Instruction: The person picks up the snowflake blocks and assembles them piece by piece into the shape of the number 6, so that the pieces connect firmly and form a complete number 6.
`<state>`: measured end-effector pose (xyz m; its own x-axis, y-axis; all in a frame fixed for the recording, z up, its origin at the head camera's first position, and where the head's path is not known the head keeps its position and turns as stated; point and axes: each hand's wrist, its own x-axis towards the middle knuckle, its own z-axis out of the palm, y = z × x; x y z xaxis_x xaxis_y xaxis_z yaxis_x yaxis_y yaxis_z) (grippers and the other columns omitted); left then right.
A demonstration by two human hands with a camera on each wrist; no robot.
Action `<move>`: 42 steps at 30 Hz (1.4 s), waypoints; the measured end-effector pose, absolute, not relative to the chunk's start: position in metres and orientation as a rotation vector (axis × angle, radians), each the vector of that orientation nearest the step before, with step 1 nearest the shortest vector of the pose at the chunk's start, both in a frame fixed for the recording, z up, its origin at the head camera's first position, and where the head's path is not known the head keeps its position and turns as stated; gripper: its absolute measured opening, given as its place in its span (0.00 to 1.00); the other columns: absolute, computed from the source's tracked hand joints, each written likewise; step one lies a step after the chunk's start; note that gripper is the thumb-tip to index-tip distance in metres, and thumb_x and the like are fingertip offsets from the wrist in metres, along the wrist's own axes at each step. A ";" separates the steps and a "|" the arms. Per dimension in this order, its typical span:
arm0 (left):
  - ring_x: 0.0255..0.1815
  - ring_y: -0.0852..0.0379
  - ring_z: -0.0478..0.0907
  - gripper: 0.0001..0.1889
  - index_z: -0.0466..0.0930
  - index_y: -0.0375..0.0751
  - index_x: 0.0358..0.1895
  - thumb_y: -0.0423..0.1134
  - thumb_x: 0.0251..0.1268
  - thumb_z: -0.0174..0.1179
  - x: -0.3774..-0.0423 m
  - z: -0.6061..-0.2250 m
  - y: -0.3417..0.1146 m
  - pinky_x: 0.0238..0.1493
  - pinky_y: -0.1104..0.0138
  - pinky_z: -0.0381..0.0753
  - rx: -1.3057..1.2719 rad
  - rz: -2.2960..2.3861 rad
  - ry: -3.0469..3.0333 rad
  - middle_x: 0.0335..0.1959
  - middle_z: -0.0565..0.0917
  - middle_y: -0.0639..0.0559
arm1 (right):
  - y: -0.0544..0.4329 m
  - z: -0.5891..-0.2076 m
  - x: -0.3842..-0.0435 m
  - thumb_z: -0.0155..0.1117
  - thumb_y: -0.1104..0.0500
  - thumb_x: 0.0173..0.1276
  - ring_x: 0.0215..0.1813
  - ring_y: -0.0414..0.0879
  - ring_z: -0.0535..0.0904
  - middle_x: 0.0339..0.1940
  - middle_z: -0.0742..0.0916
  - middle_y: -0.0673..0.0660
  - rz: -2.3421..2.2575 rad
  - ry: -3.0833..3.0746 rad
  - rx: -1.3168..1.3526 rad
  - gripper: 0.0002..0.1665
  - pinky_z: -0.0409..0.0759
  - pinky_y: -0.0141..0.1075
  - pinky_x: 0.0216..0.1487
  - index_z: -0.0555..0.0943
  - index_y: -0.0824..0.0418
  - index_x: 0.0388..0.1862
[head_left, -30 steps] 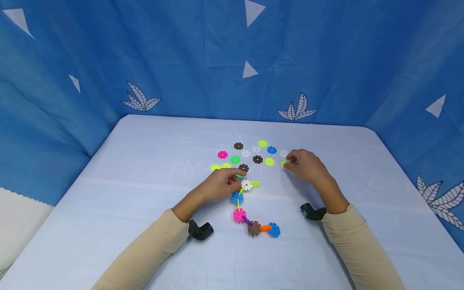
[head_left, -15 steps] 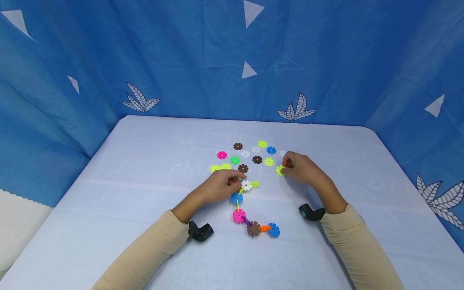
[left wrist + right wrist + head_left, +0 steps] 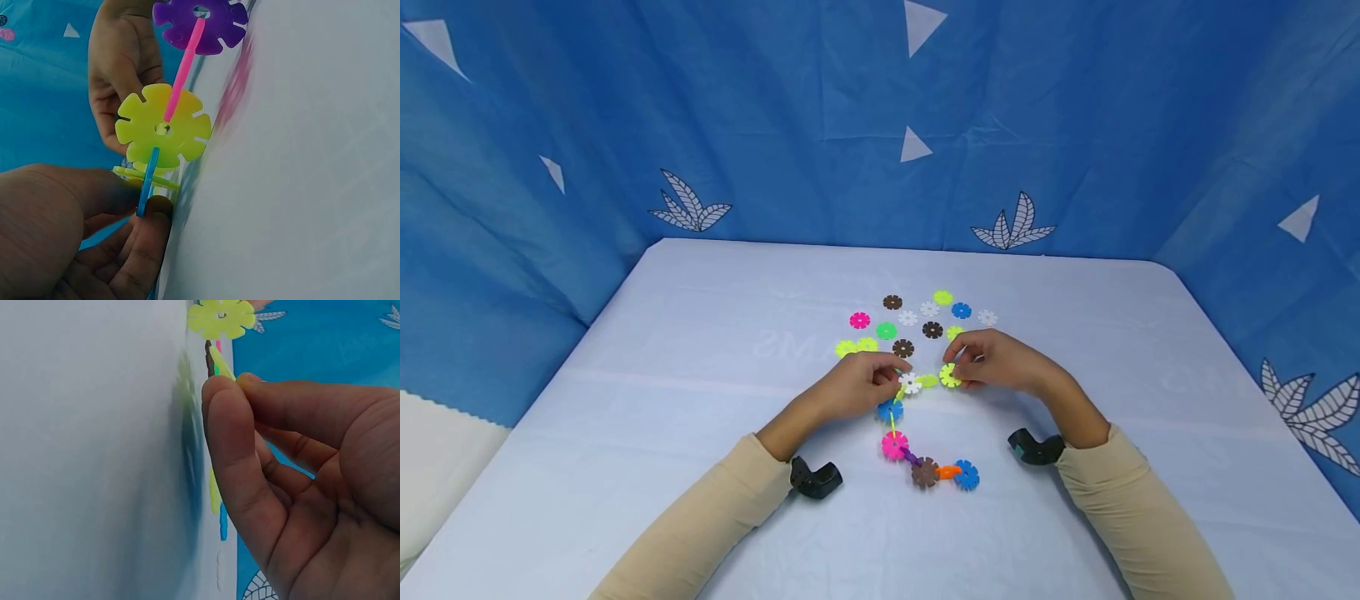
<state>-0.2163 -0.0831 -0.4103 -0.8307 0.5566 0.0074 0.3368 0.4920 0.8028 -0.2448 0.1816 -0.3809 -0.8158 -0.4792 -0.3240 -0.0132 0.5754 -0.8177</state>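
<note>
Right hand (image 3: 1000, 360): thumb and index finger closed to a narrow pinch on one yellow disc (image 3: 950, 375). The disc sits at the very tips of the fingers, held by its near edge, with most of it projecting toward the left hand (image 3: 861, 385). In the right wrist view it appears almost edge-on.

Just beside it is the yellow-green end disc (image 3: 928, 381) of a chain of discs (image 3: 895, 446); whether the two touch cannot be told.

Left hand: thumb and finger close together on the chain near its far end. In the left wrist view the blue disc (image 3: 148, 181) stands edge-on at the fingertips; exactly which disc is gripped is partly hidden. The white disc (image 3: 910, 382) lies just beyond the thumb.

The remainder of the chain runs back toward the person, bending right to a second blue disc (image 3: 967, 475).

Beyond the hands, loose discs (image 3: 932, 330) of several colours lie flat on the white worktop (image 3: 700, 375). A blue curtain (image 3: 737, 100) hangs behind.
</note>
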 end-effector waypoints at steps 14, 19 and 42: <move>0.36 0.61 0.77 0.15 0.84 0.36 0.58 0.29 0.71 0.60 -0.217 -0.412 -0.082 0.40 0.68 0.79 0.781 1.234 2.491 0.35 0.83 0.54 | 0.175 -0.385 -0.239 0.63 0.72 0.70 0.33 0.50 0.84 0.34 0.83 0.63 -1.320 2.169 -0.411 0.05 0.85 0.39 0.40 0.79 0.71 0.44; 0.35 0.62 0.77 0.15 0.85 0.36 0.58 0.30 0.71 0.61 -0.217 -0.412 -0.082 0.39 0.69 0.78 0.757 1.240 2.491 0.35 0.84 0.55 | 0.171 -0.387 -0.239 0.61 0.75 0.70 0.32 0.49 0.84 0.33 0.84 0.62 -1.336 2.192 -0.362 0.05 0.85 0.38 0.39 0.81 0.71 0.42; 0.34 0.61 0.78 0.13 0.86 0.37 0.55 0.31 0.71 0.60 -0.214 -0.407 -0.081 0.39 0.67 0.79 0.733 1.273 2.512 0.35 0.84 0.54 | 0.169 -0.386 -0.239 0.61 0.73 0.72 0.33 0.49 0.83 0.34 0.84 0.61 -1.307 2.208 -0.430 0.08 0.85 0.38 0.39 0.82 0.71 0.47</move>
<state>-0.2137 -0.0814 -0.4068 -0.8481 0.5295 0.0198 0.3290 0.4971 0.8029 -0.2389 0.1691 -0.3862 -0.8068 -0.5191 -0.2821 -0.0024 0.4805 -0.8770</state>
